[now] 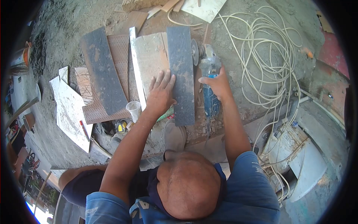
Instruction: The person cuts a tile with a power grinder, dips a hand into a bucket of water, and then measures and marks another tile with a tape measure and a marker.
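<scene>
Dark slab [182, 48] lies under the left hand [160, 98], which presumably steadies it: palm down, fingers slightly spread across its left edge and the pale board [149, 52]. Wrapped round the blue grinder [212, 99], the right hand [218, 85] apparently keeps the disc [195, 52] upright beside the slab's right edge; contact is unclear. Beyond lie a white cup [133, 107] and, rightward, coiled cable [244, 56].

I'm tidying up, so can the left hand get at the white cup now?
Probably yes: the white cup sits near the left hand, with nothing visible covering it, though that hand rests on the pale slab.
</scene>
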`<state>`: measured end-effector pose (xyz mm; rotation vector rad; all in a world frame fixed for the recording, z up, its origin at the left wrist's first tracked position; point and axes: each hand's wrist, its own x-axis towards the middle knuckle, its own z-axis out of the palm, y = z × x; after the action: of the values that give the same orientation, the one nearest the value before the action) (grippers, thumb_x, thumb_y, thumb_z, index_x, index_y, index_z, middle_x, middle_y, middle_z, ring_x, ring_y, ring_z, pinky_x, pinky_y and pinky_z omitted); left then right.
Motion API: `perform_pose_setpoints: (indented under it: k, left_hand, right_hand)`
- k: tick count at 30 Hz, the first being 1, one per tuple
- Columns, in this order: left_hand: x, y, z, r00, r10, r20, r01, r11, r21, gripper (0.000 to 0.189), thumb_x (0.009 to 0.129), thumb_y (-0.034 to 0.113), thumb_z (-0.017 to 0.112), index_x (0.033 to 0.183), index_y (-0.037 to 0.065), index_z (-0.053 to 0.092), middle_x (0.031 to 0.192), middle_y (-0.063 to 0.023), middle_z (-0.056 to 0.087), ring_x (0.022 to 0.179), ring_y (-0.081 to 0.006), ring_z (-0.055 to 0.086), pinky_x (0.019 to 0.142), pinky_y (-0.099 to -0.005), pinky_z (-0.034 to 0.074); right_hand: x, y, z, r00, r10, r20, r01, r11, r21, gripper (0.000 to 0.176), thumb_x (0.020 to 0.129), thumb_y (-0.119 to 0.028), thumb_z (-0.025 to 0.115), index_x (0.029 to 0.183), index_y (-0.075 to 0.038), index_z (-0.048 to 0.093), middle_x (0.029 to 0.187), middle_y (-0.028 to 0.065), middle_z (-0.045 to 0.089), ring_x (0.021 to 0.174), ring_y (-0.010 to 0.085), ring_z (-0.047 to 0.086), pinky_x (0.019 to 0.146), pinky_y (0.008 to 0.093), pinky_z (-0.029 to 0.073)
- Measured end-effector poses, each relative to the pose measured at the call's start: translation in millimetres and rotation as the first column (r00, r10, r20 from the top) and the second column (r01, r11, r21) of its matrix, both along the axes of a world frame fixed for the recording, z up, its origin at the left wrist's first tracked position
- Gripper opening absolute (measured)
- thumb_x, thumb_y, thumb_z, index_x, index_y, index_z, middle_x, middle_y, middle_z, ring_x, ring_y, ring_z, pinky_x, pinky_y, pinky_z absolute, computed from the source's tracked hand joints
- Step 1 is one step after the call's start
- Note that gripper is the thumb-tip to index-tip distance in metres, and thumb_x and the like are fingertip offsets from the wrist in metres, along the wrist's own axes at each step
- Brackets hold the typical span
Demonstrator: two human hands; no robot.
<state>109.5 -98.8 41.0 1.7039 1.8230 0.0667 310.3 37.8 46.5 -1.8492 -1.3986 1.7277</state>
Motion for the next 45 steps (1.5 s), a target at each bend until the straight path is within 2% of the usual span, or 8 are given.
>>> perform_pose_setpoints:
  k: [11,13,20,22,26,32,41,45]
  left_hand:
    - [0,1,3,1.000,0.002,-0.011,-0.002,1.000,-0.015,0.103,0.063,0.027,0.088,0.149,0.010,0.035,0.158,-0.0128,0.027,0.147,-0.0314,0.023,0.120,-0.0492,0.021]
    - [0,2,3,1.000,0.001,0.013,0.000,1.000,-0.024,0.099,0.067,0.024,0.085,0.149,0.009,0.032,0.158,-0.0130,0.025,0.147,-0.0328,0.022,0.120,-0.0508,0.020]
    - [0,2,3,1.000,0.003,0.012,-0.003,1.000,-0.024,0.100,0.067,0.025,0.085,0.150,0.009,0.032,0.158,-0.0126,0.024,0.147,-0.0320,0.021,0.120,-0.0507,0.020]
    - [0,3,4,1.000,0.013,0.006,-0.013,0.999,-0.031,0.102,0.063,0.025,0.088,0.149,0.010,0.034,0.158,-0.0127,0.027,0.147,-0.0319,0.023,0.120,-0.0485,0.021]
    - [0,3,4,1.000,0.011,0.001,-0.011,0.999,-0.032,0.102,0.063,0.026,0.087,0.149,0.011,0.034,0.158,-0.0125,0.027,0.147,-0.0317,0.023,0.120,-0.0484,0.021]
    - [0,1,2,1.000,0.005,-0.012,-0.006,1.000,-0.028,0.102,0.064,0.028,0.087,0.149,0.011,0.034,0.158,-0.0122,0.027,0.147,-0.0313,0.023,0.120,-0.0483,0.021]
    - [-1,2,3,1.000,0.013,-0.003,-0.013,1.000,-0.029,0.102,0.063,0.026,0.087,0.149,0.011,0.035,0.158,-0.0121,0.027,0.147,-0.0312,0.022,0.120,-0.0484,0.021]
    - [0,3,5,1.000,0.006,0.015,-0.006,0.999,-0.037,0.099,0.067,0.025,0.085,0.150,0.009,0.032,0.158,-0.0127,0.026,0.147,-0.0324,0.022,0.120,-0.0510,0.020]
  right_hand:
    - [-6,16,-8,0.999,0.009,-0.034,-0.009,1.000,0.020,0.103,0.057,-0.007,0.081,0.145,0.001,0.030,0.117,0.0141,0.061,0.102,0.0238,0.062,0.088,0.0349,0.051]
    - [-8,19,-9,0.999,0.007,-0.037,-0.007,1.000,0.017,0.102,0.056,-0.006,0.081,0.145,0.001,0.031,0.117,0.0141,0.061,0.102,0.0244,0.062,0.088,0.0351,0.051]
    - [-12,30,-11,1.000,0.018,-0.023,-0.018,1.000,0.026,0.103,0.056,-0.007,0.082,0.145,0.001,0.031,0.117,0.0148,0.061,0.102,0.0253,0.062,0.088,0.0354,0.051]
    - [-13,33,-13,0.999,0.027,-0.023,-0.026,0.999,0.033,0.103,0.055,-0.008,0.082,0.145,0.001,0.031,0.117,0.0152,0.061,0.102,0.0255,0.062,0.088,0.0356,0.051]
    - [-17,39,-15,1.000,0.008,-0.015,-0.008,0.999,0.035,0.101,0.055,-0.008,0.082,0.143,0.001,0.033,0.117,0.0149,0.061,0.102,0.0255,0.062,0.088,0.0358,0.051]
    - [-22,50,-15,0.996,0.013,-0.087,-0.009,0.999,0.044,0.099,0.055,-0.007,0.082,0.142,0.001,0.035,0.117,0.0136,0.061,0.103,0.0248,0.062,0.088,0.0351,0.050]
    - [-24,59,-21,0.997,0.022,-0.067,-0.018,0.998,0.058,0.100,0.055,-0.006,0.082,0.142,0.001,0.034,0.116,0.0135,0.061,0.102,0.0246,0.061,0.088,0.0354,0.050]
    - [-21,57,-16,0.999,0.050,-0.015,-0.049,0.997,0.061,0.101,0.055,-0.007,0.082,0.143,0.001,0.033,0.117,0.0147,0.061,0.103,0.0248,0.062,0.088,0.0357,0.051]
